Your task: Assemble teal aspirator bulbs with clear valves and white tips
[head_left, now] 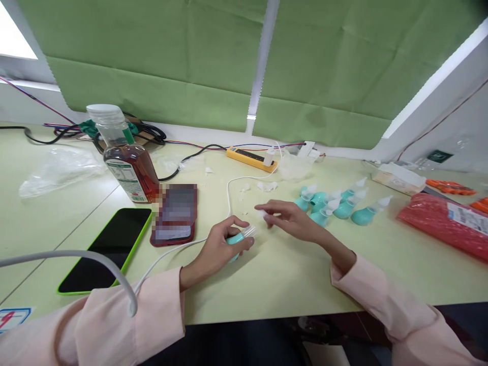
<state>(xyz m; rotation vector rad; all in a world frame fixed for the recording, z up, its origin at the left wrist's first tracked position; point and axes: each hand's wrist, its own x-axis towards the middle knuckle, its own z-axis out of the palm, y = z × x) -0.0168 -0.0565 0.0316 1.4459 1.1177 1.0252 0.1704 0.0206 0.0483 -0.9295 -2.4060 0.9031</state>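
My left hand [219, 246] is closed around a teal bulb [235, 239] whose clear tip [248, 231] points right. Just right of it, my right hand [290, 219] pinches a small white translucent piece [262, 214] between thumb and fingers, apart from the bulb. Beyond my right hand lie several teal bulbs with pale pointed tips, one of them [363, 216] at the right end of the group. Small white scraps [267, 186] lie on the pale green table [274, 284] beyond my hands.
On the left are a green-edged phone [110, 249], a red-cased phone [176, 213] and a bottle of brown liquid [131, 173]. A white cable [229, 195] runs past my left hand to a yellow power strip [249, 158]. Red wrapped package [446, 218] lies right.
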